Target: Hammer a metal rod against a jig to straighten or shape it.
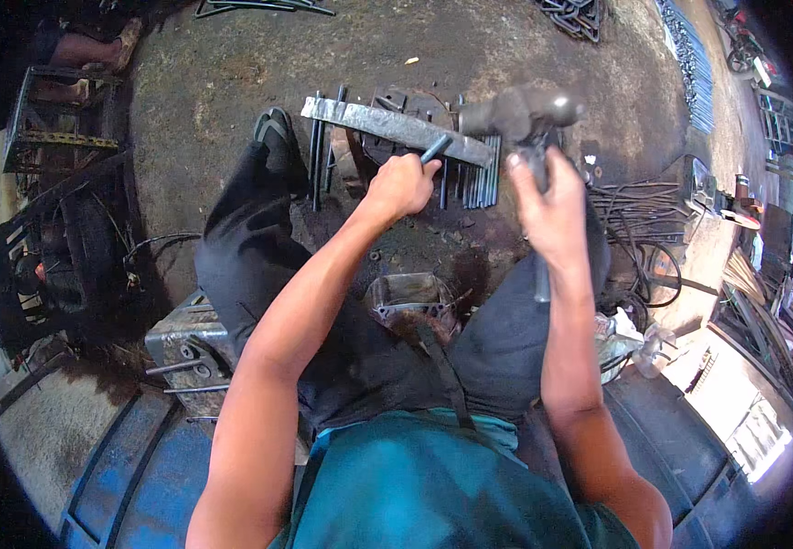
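Observation:
My right hand [550, 206] is closed round the handle of a hammer [520, 112], whose large metal head is raised at the right and slightly blurred. In my left hand [404, 186] is a short metal rod [436, 148], its end sticking up past the fingers against a thick grey metal bar [387, 124]. That bar lies crosswise in front of me. Several thin rods [481, 185] lie under its right end, and others [317, 156] pass beneath its left end. Behind the bar, a dark round metal piece [406, 102] is partly hidden.
Bent rods [639, 206] and a black cable [675, 274] lie on the floor to my right. A metal block [191, 343] with protruding rods stands at my left. Far off are bent metal pieces [575, 16] and a long bundle of rods [686, 69].

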`<act>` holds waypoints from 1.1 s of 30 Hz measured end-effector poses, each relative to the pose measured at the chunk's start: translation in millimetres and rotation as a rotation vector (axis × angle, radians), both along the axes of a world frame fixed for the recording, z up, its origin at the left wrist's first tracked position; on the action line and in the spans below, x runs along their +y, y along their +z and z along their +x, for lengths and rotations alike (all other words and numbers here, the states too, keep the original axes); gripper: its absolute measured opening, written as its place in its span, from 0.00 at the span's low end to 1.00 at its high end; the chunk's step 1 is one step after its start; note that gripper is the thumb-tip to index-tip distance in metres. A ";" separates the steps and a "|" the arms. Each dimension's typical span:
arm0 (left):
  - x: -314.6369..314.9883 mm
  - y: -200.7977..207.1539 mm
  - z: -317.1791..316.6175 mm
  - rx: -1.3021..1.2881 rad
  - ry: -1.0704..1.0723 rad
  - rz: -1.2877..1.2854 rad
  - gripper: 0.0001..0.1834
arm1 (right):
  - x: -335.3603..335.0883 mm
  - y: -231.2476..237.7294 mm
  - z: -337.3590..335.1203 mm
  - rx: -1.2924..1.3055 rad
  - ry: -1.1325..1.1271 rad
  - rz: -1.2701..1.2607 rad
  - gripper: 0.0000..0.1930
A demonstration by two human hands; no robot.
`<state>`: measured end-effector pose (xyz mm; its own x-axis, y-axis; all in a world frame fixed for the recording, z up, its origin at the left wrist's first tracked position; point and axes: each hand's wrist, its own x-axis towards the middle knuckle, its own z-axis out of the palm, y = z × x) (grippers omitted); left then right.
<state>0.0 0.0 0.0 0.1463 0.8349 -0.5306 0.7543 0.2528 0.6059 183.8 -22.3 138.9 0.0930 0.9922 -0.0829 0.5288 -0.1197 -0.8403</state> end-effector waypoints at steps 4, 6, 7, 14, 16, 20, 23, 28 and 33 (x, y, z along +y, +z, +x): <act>-14.2 -0.4 10.8 0.051 0.024 0.106 0.25 | -1.3 30.2 -5.0 0.094 -0.018 0.144 0.14; -15.7 1.2 6.4 0.116 0.023 0.252 0.21 | -2.5 25.2 -14.1 0.037 0.020 0.247 0.14; -15.4 1.5 6.7 0.112 0.029 0.253 0.21 | -2.5 18.1 -17.8 -0.033 0.050 0.250 0.14; -19.8 -3.8 1.2 0.052 0.017 0.289 0.22 | -3.8 -50.5 -48.7 -0.555 0.121 -0.238 0.21; -24.3 -7.2 -0.8 0.049 0.024 0.280 0.23 | -5.4 -58.1 -50.6 -0.518 0.123 -0.224 0.21; -18.5 -9.7 0.5 0.025 0.044 0.208 0.27 | -3.6 -63.1 -46.9 -0.478 0.093 -0.190 0.21; -14.7 -18.8 -3.0 -0.032 0.056 0.135 0.27 | -5.0 -69.5 -44.5 -0.445 0.062 -0.149 0.20; -16.2 -41.6 -17.6 -0.279 0.144 -0.091 0.21 | -8.1 -82.2 -34.6 -0.368 -0.041 -0.055 0.18; -19.3 -48.7 -17.5 -0.436 0.248 -0.023 0.22 | -10.3 -86.0 -30.4 -0.305 -0.041 -0.011 0.19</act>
